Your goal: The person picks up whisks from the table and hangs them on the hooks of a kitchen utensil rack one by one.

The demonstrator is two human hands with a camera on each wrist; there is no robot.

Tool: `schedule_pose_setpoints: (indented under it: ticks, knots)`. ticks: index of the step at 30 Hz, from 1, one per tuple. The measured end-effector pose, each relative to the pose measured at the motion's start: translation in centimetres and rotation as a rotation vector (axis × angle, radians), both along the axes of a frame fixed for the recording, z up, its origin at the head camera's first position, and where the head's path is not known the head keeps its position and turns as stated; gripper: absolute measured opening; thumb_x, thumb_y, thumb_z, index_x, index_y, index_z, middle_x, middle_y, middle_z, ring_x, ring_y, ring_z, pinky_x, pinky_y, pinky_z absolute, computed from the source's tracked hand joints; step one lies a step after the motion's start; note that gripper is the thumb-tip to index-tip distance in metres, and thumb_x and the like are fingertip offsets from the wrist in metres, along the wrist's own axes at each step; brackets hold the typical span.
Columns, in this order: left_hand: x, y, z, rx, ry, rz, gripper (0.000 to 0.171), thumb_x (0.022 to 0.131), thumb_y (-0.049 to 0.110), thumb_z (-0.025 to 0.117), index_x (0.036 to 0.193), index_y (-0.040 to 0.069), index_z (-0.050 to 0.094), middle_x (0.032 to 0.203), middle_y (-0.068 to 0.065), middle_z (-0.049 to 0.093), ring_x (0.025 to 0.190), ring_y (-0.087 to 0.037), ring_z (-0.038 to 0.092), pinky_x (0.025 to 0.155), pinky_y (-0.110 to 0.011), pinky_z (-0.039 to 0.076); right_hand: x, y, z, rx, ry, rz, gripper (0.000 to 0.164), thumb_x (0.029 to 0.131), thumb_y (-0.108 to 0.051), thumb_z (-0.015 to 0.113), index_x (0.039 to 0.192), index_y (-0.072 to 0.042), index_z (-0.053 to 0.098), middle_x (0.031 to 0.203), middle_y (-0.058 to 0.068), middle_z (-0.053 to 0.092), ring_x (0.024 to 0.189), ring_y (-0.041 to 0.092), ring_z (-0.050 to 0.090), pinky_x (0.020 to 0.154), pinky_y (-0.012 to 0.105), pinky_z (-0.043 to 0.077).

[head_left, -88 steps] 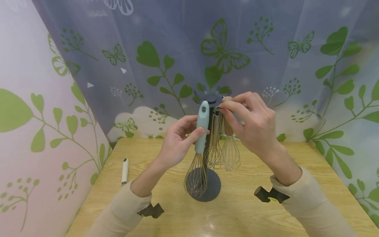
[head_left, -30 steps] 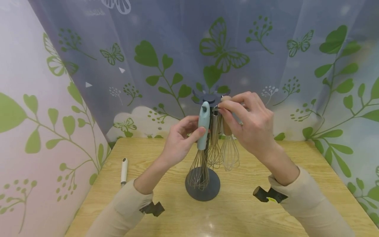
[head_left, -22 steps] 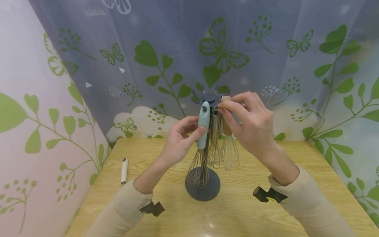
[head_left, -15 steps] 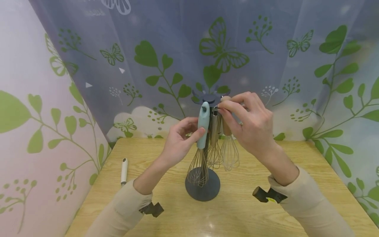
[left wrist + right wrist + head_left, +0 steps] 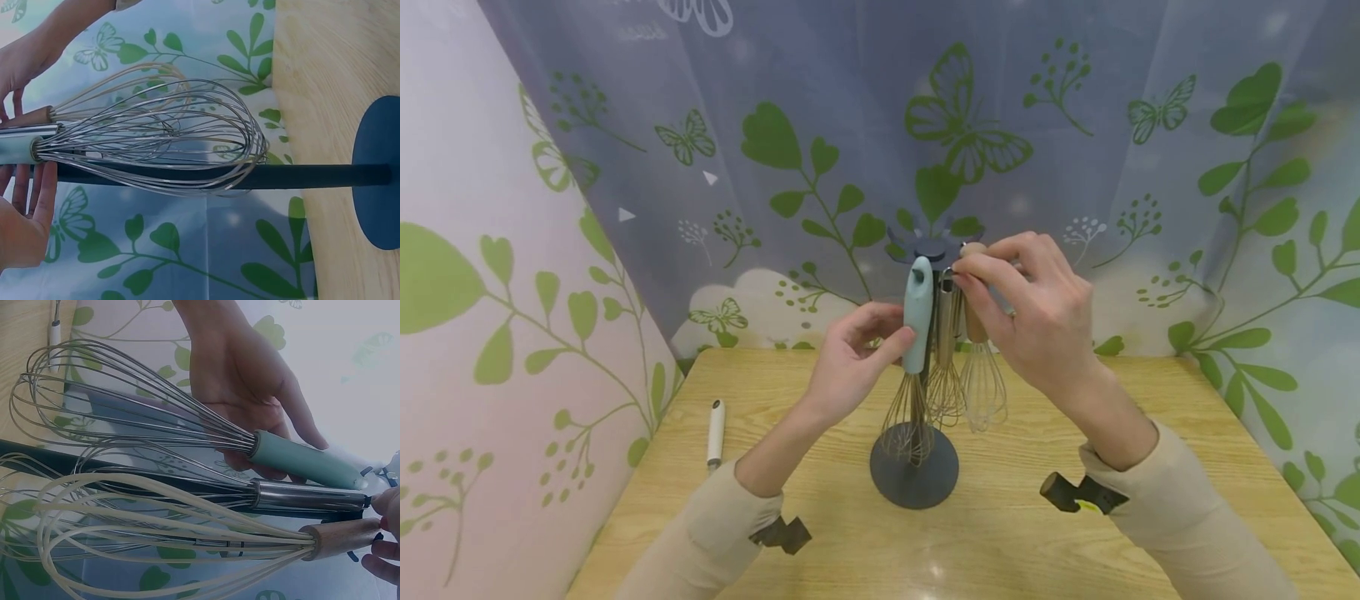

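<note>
Between thumb and fingers, my left hand (image 5: 853, 362) holds the pale blue handle of a wire whisk (image 5: 917, 321), its thumb now at the handle's near edge. That handle's upper end is by the dark stand's hooked top (image 5: 929, 248); whether it hangs on a hook cannot be told. With thumb and forefinger my right hand (image 5: 1041, 308) pinches the top end of a steel-handled whisk (image 5: 312, 495) alongside. A wooden-handled whisk (image 5: 344, 537) with pale wires hangs beside it, its top partly behind the right fingers. More wires overlap behind them in the right wrist view.
The stand's round dark base (image 5: 917, 483) rests on the wooden table (image 5: 1000, 533). A white-handled utensil (image 5: 716, 429) lies at the table's left, its lower end behind the left sleeve. Patterned curtains (image 5: 835, 150) enclose the back and sides.
The blue-handled whisk's wire end has swung toward the stand and right, and its handle stands more upright. My left thumb has slid toward the handle's edge. The right hand has barely moved.
</note>
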State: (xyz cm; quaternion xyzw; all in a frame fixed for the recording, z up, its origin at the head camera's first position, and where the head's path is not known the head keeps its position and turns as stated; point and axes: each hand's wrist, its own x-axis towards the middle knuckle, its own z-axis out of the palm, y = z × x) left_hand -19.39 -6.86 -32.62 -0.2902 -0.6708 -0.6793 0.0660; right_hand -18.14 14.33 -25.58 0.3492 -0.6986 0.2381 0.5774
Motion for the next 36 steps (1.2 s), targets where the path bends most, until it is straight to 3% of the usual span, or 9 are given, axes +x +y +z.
schedule_pose_setpoints:
  ticks: [4,8,11,20,27,36]
  knots:
    - [0.1,-0.5,-0.1,-0.006,-0.010,-0.012,0.030,0.102,0.005,0.063,0.128,-0.010,0.062,0.107,-0.013,0.070,0.093,-0.007,0.069,0.081,-0.034,0.067,0.0,0.1,0.0,-0.003,-0.004,-0.003,0.026,0.106,-0.029,0.066,0.099,-0.008,0.080,0.091,0.014,0.068,0.081,0.033,0.063,0.060,0.045,0.052]
    - [0.1,-1.0,-0.1,-0.012,-0.012,-0.019,0.031,0.103,0.004,0.060,0.131,-0.011,0.061,0.115,-0.032,0.067,0.091,-0.007,0.072,0.080,-0.035,0.067,0.0,0.1,-0.1,0.000,-0.019,-0.008,0.027,0.105,-0.030,0.066,0.099,-0.007,0.080,0.091,0.015,0.067,0.081,0.033,0.063,0.061,0.044,0.052]
    - [0.1,-1.5,-0.1,-0.017,-0.019,-0.010,0.031,0.103,0.002,0.059,0.131,-0.011,0.061,0.120,-0.037,0.065,0.089,-0.007,0.071,0.079,-0.033,0.067,0.0,0.1,-0.1,0.000,-0.023,-0.010,0.027,0.105,-0.029,0.067,0.099,-0.007,0.079,0.091,0.015,0.067,0.081,0.034,0.062,0.062,0.044,0.052]
    - [0.1,-3.2,-0.6,-0.077,-0.060,0.014,0.031,0.106,0.008,0.060,0.134,-0.005,0.062,0.121,-0.030,0.068,0.088,-0.009,0.071,0.077,-0.034,0.067,-0.1,0.1,-0.1,0.000,-0.021,-0.007,0.026,0.105,-0.029,0.067,0.099,-0.008,0.080,0.091,0.014,0.067,0.080,0.033,0.062,0.059,0.043,0.050]
    - [-0.1,-4.6,-0.7,-0.101,-0.129,0.034,0.033,0.106,0.010,0.061,0.136,-0.003,0.062,0.109,-0.001,0.070,0.086,-0.009,0.071,0.076,-0.034,0.067,-0.1,0.0,-0.1,0.002,-0.015,-0.004,0.025,0.105,-0.029,0.067,0.099,-0.008,0.079,0.090,0.014,0.067,0.080,0.032,0.062,0.057,0.042,0.048]
    - [-1.4,-7.2,-1.6,-0.180,-0.213,0.080,0.033,0.107,0.015,0.062,0.137,0.002,0.062,0.105,0.006,0.069,0.086,-0.009,0.070,0.078,-0.032,0.066,-0.2,0.0,0.1,0.004,-0.001,-0.003,0.025,0.105,-0.028,0.067,0.099,-0.008,0.079,0.089,0.014,0.066,0.079,0.033,0.062,0.056,0.042,0.048]
